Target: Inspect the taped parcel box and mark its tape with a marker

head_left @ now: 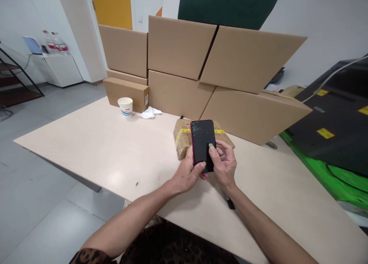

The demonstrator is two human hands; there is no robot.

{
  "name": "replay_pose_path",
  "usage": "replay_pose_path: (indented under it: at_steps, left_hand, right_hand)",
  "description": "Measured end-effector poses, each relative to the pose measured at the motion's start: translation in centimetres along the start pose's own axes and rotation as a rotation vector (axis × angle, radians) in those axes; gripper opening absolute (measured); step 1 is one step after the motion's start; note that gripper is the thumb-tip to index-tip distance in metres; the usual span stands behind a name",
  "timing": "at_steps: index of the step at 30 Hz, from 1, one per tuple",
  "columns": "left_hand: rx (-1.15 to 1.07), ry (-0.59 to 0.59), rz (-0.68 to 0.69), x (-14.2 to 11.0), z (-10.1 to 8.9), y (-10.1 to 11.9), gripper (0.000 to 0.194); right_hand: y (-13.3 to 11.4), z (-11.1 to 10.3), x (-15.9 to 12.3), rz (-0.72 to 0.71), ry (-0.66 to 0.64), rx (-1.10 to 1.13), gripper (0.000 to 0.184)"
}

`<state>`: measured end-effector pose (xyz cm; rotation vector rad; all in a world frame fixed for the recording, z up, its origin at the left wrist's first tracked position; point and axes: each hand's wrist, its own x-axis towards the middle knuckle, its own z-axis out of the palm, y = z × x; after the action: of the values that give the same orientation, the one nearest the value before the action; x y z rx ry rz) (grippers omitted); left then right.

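A smartphone [202, 141] with a dark screen and a red edge is held upright above the table, its upper left marked with pale specks. My left hand [188, 174] grips its lower left side, thumb across the bottom of the screen. On the other side my right hand [224, 162] is closed on the right edge, the thumb resting on the glass. Behind the phone lies a small cardboard box [182, 147] with yellow tape, partly hidden by it. A dark, slim object [230, 202] lies on the table by my right wrist, mostly covered.
Large cardboard boxes [178, 91] are stacked along the table's far side. A paper cup [125, 107] and crumpled tissue [150, 112] stand before a flat box [126, 91] at the far left. Right of the table [115, 153] is a big black item [339, 118] on green material.
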<state>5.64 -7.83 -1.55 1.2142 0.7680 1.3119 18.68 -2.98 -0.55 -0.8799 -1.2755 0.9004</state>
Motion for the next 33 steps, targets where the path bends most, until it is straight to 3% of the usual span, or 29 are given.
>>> replay_pose_path:
  at_steps: [9,16,33]
  left_hand:
    - [-0.047,0.035,-0.021,-0.03,0.05,0.25,0.086]
    - [0.000,-0.007,-0.011,0.09,-0.15,-0.12,0.091]
    - [-0.009,-0.031,-0.016,0.44,-0.73,-0.58,0.089]
  right_hand:
    - [-0.02,0.21,-0.03,-0.013,-0.023,0.045,0.051]
    - [0.42,0.32,-0.13,-0.039,-0.017,0.047,0.049]
    - [0.09,0.19,-0.40,0.065,-0.054,0.117,0.056]
